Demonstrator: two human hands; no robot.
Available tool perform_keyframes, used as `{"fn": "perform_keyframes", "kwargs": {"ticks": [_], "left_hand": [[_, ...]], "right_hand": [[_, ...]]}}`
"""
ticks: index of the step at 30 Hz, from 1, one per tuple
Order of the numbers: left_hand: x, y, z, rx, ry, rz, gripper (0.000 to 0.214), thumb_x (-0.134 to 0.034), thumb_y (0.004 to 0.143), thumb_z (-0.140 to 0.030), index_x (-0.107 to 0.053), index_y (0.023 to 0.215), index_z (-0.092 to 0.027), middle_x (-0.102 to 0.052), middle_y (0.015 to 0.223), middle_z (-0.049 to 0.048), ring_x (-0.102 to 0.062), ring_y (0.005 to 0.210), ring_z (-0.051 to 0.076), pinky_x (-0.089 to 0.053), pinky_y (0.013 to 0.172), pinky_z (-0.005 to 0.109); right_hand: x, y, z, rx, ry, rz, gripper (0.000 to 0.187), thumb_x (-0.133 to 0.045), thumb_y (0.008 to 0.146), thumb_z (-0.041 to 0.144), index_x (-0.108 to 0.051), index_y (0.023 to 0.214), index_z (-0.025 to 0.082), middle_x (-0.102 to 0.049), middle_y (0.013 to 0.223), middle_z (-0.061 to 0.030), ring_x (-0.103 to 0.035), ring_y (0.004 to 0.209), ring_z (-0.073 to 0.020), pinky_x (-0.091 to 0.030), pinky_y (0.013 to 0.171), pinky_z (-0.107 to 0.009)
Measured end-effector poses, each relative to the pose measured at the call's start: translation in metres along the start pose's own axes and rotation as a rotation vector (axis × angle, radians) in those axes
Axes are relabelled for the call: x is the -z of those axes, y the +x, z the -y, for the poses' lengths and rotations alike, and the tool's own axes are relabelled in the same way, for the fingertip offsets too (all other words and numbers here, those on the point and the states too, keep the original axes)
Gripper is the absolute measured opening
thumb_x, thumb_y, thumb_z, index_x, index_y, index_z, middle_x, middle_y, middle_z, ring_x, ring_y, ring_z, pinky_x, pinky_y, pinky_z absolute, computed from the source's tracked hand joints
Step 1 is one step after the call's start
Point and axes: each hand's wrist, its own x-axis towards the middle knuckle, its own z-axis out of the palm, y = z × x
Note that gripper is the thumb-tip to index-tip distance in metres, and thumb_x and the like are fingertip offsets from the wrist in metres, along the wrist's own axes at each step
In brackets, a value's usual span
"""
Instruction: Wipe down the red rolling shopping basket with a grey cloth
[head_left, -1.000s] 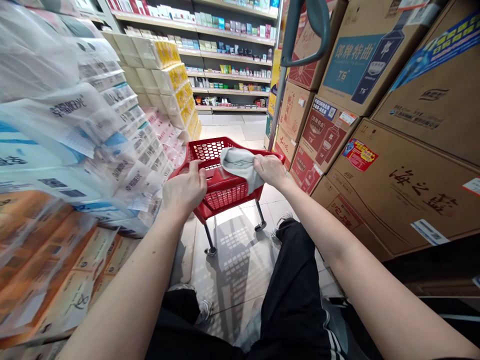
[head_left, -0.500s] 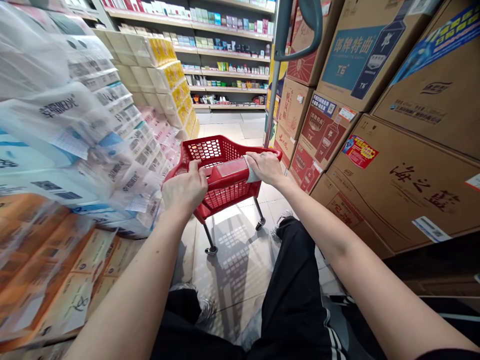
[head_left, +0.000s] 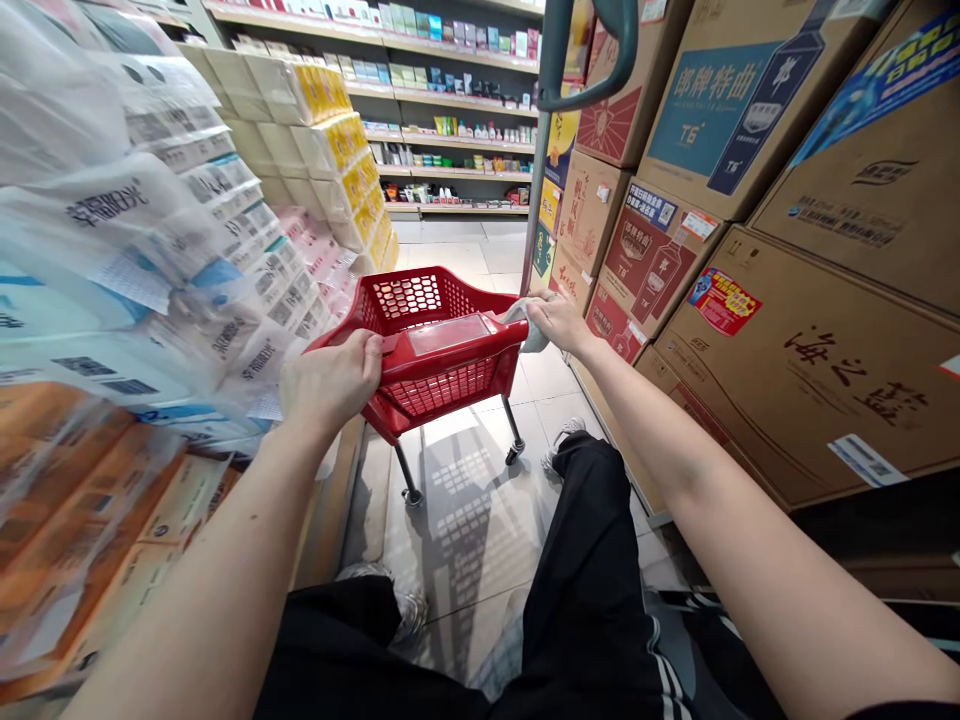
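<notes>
A small red plastic shopping cart with mesh sides stands in front of me on dark metal legs with casters. My left hand is closed around the left end of its handle bar, thumb on top. At the handle's right end, my right hand holds a pale grey cloth that laps over the red rim. The fingers lie bent over the cloth, partly hidden by the back of the hand. A clear label panel runs along the handle between my hands.
Wrapped tissue packs are stacked at the left. Large cardboard cartons form a wall at the right, beside a grey pole with a looped handle. Shelves of small products stand behind the cart. My legs straddle the tiled floor.
My right hand has slid with the cloth along the handle to its right end. My left hand has shifted left and slightly down, and the cart has moved a little left.
</notes>
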Motion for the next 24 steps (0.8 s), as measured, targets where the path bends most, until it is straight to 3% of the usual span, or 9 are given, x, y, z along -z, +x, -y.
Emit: {"fn": "perform_keyframes", "kwargs": {"ticks": [4, 7, 10, 15, 18, 24], "left_hand": [[0.003, -0.002, 0.0, 0.052, 0.014, 0.019, 0.066, -0.007, 0.096, -0.054, -0.063, 0.12, -0.027, -0.072, 0.097, 0.0126, -0.065, 0.085, 0.029, -0.044, 0.072, 0.039], [0.004, -0.004, 0.002, 0.053, 0.027, 0.02, 0.067, -0.007, 0.096, -0.052, -0.065, 0.117, -0.026, -0.072, 0.096, 0.0125, -0.066, 0.086, 0.029, -0.042, 0.07, 0.037], [0.004, -0.007, 0.007, 0.038, 0.062, 0.006, 0.068, -0.007, 0.096, -0.052, -0.068, 0.11, -0.024, -0.073, 0.095, 0.0125, -0.067, 0.088, 0.03, -0.039, 0.066, 0.035], [0.0, -0.01, 0.016, -0.079, 0.138, -0.001, 0.072, -0.007, 0.095, -0.053, -0.071, 0.093, -0.02, -0.073, 0.088, 0.0136, -0.067, 0.085, 0.03, -0.031, 0.059, 0.033], [-0.001, -0.009, 0.021, -0.125, 0.163, -0.013, 0.071, -0.008, 0.096, -0.053, -0.071, 0.091, -0.02, -0.072, 0.086, 0.0128, -0.067, 0.083, 0.028, -0.029, 0.058, 0.032], [0.001, -0.005, 0.026, -0.092, 0.141, 0.019, 0.069, -0.012, 0.095, -0.055, -0.072, 0.098, -0.021, -0.073, 0.091, 0.0128, -0.066, 0.086, 0.027, -0.035, 0.063, 0.031]], "right_hand": [[-0.011, -0.016, 0.017, -0.041, 0.047, -0.126, 0.057, -0.019, 0.104, 0.044, -0.071, 0.11, 0.02, -0.064, 0.122, -0.0081, -0.052, 0.12, -0.0238, -0.043, 0.104, -0.04], [-0.02, -0.032, 0.033, 0.038, 0.003, -0.253, 0.055, -0.02, 0.104, 0.044, -0.069, 0.111, 0.019, -0.063, 0.12, -0.0103, -0.049, 0.123, -0.0247, -0.037, 0.111, -0.043], [-0.023, -0.039, 0.034, 0.095, -0.011, -0.291, 0.053, -0.021, 0.104, 0.044, -0.067, 0.114, 0.02, -0.063, 0.123, -0.0099, -0.049, 0.123, -0.0245, -0.034, 0.113, -0.044], [-0.01, -0.023, 0.003, 0.156, 0.031, -0.141, 0.061, -0.016, 0.104, 0.047, -0.071, 0.104, 0.02, -0.068, 0.11, -0.0092, -0.056, 0.113, -0.0232, -0.041, 0.106, -0.043], [-0.001, -0.008, -0.012, 0.149, 0.072, -0.083, 0.064, -0.017, 0.104, 0.051, -0.073, 0.104, 0.02, -0.069, 0.114, -0.0076, -0.053, 0.121, -0.0228, -0.039, 0.108, -0.042], [-0.003, -0.004, -0.005, -0.001, 0.184, -0.03, 0.067, -0.016, 0.104, 0.053, -0.071, 0.115, 0.017, -0.069, 0.12, -0.0078, -0.057, 0.117, -0.0205, -0.042, 0.104, -0.036]]}}
